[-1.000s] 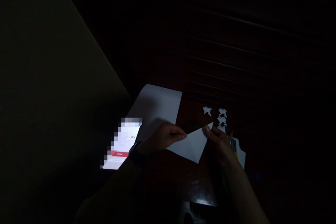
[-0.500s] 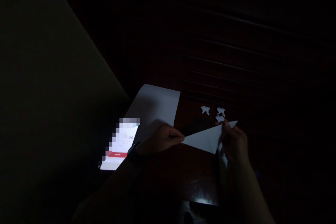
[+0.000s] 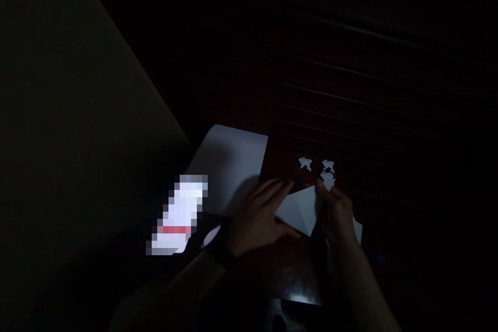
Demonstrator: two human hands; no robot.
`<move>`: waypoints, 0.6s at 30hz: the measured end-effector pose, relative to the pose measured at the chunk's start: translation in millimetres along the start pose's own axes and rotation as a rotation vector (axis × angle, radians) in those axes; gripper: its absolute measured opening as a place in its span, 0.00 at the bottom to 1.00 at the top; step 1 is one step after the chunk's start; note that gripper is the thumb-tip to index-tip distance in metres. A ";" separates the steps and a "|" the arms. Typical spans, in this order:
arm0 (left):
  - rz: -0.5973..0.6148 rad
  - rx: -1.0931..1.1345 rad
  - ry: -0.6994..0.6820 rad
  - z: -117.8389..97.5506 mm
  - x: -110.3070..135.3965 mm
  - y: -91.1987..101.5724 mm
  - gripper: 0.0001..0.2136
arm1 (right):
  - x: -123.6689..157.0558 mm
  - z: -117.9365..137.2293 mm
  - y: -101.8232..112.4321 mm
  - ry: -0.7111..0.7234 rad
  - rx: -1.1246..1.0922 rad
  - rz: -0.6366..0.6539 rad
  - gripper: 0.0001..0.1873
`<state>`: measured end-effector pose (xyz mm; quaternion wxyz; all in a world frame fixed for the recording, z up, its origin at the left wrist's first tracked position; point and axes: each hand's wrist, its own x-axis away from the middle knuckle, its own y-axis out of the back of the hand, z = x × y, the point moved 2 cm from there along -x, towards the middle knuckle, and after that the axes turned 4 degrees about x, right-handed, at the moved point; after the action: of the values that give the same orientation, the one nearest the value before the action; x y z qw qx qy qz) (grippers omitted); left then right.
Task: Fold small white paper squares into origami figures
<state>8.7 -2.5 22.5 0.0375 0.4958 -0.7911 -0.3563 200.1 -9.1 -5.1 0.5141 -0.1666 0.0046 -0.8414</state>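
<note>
A folded sheet of white paper (image 3: pixel 301 207) with a crease down its middle lies between my hands over the dark table. My right hand (image 3: pixel 337 212) pinches its right part between thumb and fingers. My left hand (image 3: pixel 260 215), with a dark band at the wrist, is open, its fingers spread and thumb apart. It overlaps the left end of the paper; whether it presses on it I cannot tell. Just beyond my right hand are small folded paper figures: one to the left (image 3: pixel 305 164), and two close together (image 3: pixel 328 166).
Larger white paper (image 3: pixel 233 161) lies flat at the back left. A lit phone (image 3: pixel 177 212), partly pixelated, is left of my left wrist. Another white piece (image 3: pixel 358 231) shows beside my right wrist. The dark table's front edge (image 3: pixel 299 300) catches light; a pale wall (image 3: pixel 78 88) stands left.
My left hand has let go of the paper's left tip and spread open over that end. My right hand has shifted slightly left and down with the paper.
</note>
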 end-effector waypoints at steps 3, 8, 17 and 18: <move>0.127 -0.165 -0.058 -4.9 5.5 -10.5 0.48 | 0.3 -7.9 -3.8 -0.042 -0.024 -0.007 0.13; 0.130 -0.161 0.017 8.6 9.4 -13.1 0.39 | -0.4 -4.8 -3.9 -0.098 -0.039 0.001 0.13; -0.091 -0.086 0.193 28.8 2.4 -8.2 0.41 | 12.5 -3.1 -8.0 -0.254 0.177 0.325 0.16; -0.105 -0.082 0.201 29.5 2.3 -7.9 0.40 | 13.4 -4.5 -8.6 -0.241 0.214 0.345 0.15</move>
<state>1.4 9.2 -4.9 0.1182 0.5679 -0.7410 -0.3384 185.8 -17.3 -4.1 0.6618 -0.2070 -0.1177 -0.7108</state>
